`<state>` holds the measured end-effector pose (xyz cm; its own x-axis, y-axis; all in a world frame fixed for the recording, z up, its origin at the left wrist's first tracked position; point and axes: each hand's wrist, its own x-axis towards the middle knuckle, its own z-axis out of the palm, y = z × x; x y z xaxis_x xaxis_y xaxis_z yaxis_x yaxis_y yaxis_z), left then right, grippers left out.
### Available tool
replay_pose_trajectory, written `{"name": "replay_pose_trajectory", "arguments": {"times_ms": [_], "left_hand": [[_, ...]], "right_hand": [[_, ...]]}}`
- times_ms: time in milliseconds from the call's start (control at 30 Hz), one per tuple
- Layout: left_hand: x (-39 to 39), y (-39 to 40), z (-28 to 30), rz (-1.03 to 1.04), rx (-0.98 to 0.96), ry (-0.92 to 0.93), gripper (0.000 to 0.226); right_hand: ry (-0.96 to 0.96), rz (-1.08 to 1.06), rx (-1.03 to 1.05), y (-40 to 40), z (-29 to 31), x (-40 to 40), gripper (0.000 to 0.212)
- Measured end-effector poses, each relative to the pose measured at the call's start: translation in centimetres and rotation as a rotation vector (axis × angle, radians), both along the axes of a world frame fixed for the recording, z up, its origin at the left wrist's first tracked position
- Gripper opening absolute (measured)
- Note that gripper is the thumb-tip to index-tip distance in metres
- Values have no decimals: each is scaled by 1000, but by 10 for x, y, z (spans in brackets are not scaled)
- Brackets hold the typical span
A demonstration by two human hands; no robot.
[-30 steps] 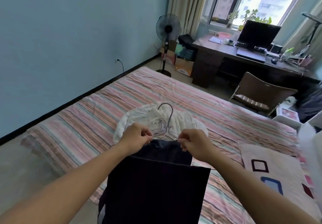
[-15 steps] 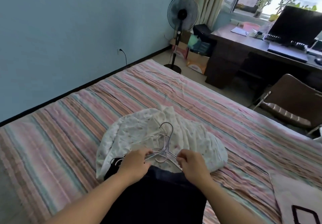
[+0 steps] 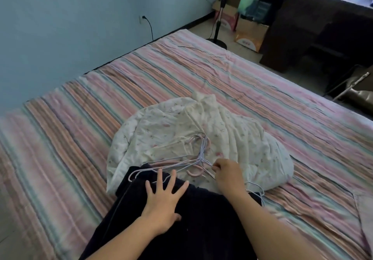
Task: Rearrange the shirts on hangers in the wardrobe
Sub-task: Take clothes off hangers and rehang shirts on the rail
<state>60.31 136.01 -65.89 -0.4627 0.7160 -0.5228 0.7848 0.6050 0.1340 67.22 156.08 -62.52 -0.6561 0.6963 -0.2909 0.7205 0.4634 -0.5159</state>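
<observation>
Down on the striped bed [image 3: 252,90], a dark shirt [image 3: 201,223] lies spread at the near edge, its upper part overlapping a white, faintly flowered garment [image 3: 161,130] that is bunched in a rounded heap in the middle of the cover. A cluster of thin wire hangers [image 3: 198,154], pale lilac with at least one pink one among them, rests across the white garment, the hooks pointing away from the person and the shoulder wires fanning toward the dark shirt's top edge.

The left hand [image 3: 163,201] lies flat on the dark shirt with its fingers straight and spread, palm down, pressing the fabric; the fingertips reach the lowest hanger wire. The right hand [image 3: 228,176] sits just beside the point where the hanger wires meet, its fingers curled and pinching the wires near their junction. Another loop of pale wire shows past the right wrist, at the dark shirt's right edge.

Beyond the bed stands the pole and base of a floor fan [image 3: 219,21], next to cardboard boxes [image 3: 250,35] on the floor and a dark wooden bench [image 3: 314,17] at the upper right. A blue wall [image 3: 70,27] with a plugged-in socket [image 3: 142,18] runs along the left.
</observation>
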Motion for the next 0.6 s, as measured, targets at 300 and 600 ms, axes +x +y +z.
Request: {"name": "replay_pose_trajectory", "arguments": {"times_ms": [300, 600], "left_hand": [[-11, 6, -21, -2, -13, -106, 96], [-14, -24, 2, 228, 294, -249, 78]], "right_hand": [[-78, -74, 78, -2, -31, -8, 14], [-75, -98, -20, -9, -7, 4, 27]]}}
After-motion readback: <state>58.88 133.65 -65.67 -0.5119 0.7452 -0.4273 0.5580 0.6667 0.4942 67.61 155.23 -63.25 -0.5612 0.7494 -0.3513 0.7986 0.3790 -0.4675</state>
